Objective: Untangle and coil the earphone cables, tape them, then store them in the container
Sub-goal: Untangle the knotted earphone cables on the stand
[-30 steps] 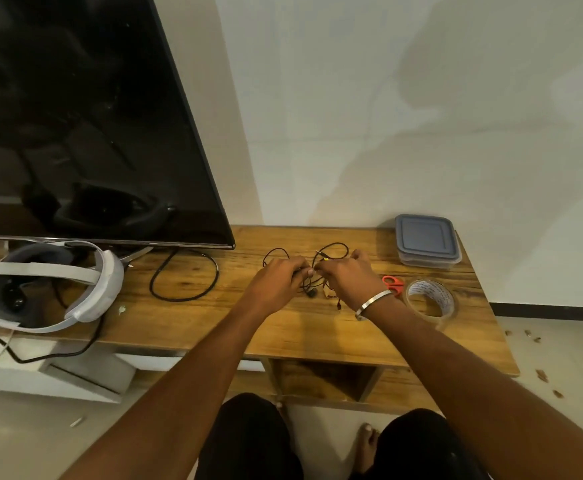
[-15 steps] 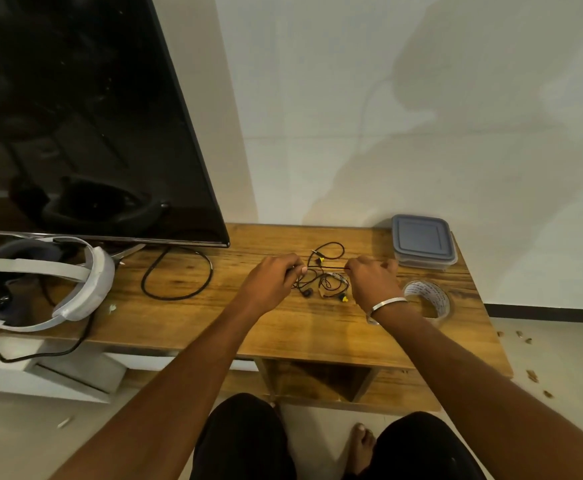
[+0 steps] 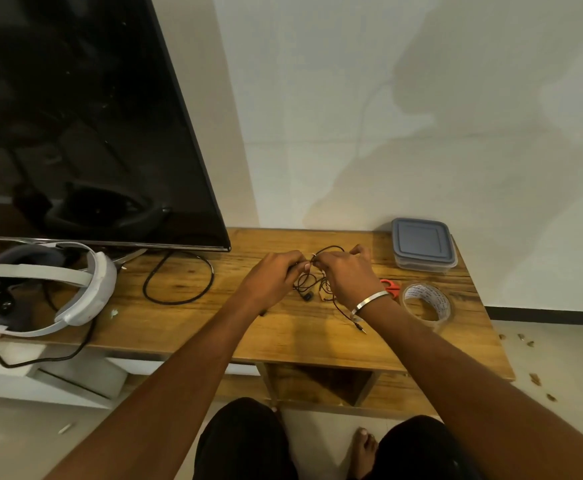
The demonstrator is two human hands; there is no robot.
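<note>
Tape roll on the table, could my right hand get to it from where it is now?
Probably yes. The tape roll lies just right of your right hand, with only the red scissors between them. But that hand is pinching the earphone cables and would have to let go first.

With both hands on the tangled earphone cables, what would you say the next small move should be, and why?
Probably draw the hands apart to loosen the knot: the left hand and right hand pinch the earphone cables close together, and loops still hang bunched beneath them.
</note>
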